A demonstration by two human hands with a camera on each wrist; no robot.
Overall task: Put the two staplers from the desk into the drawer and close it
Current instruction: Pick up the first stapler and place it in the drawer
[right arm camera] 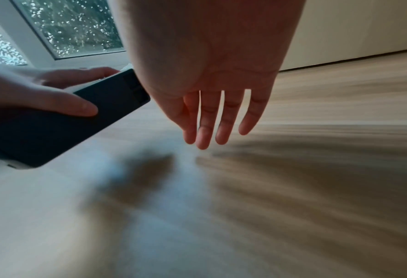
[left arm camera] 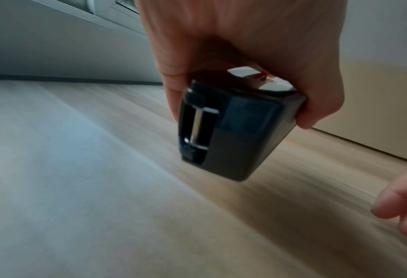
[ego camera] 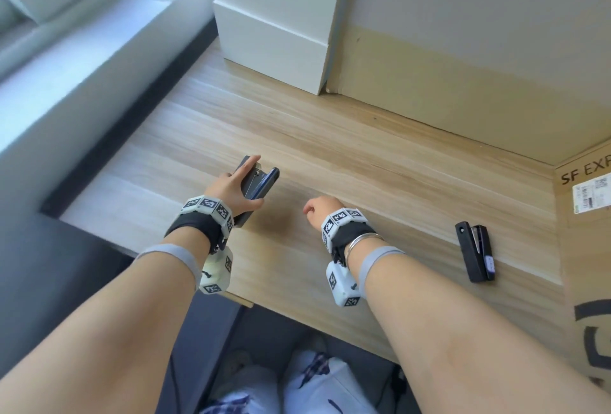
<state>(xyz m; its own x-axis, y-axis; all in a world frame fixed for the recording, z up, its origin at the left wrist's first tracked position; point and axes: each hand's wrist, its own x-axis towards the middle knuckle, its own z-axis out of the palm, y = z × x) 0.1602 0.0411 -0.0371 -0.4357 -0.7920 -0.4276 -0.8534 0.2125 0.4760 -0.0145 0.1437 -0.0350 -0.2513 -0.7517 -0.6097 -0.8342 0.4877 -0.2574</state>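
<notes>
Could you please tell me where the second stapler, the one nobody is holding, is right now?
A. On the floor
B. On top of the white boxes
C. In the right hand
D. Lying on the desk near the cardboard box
D: the second stapler lies on the desk beside the cardboard box, while the empty right hand hangs clear of it.

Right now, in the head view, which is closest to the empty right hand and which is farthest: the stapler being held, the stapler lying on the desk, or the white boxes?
From the right hand:
1. Held stapler, just to its left, in the left hand.
2. Lying stapler, off to its right near the cardboard box.
3. White boxes, at the back of the desk, against the wall.
</notes>
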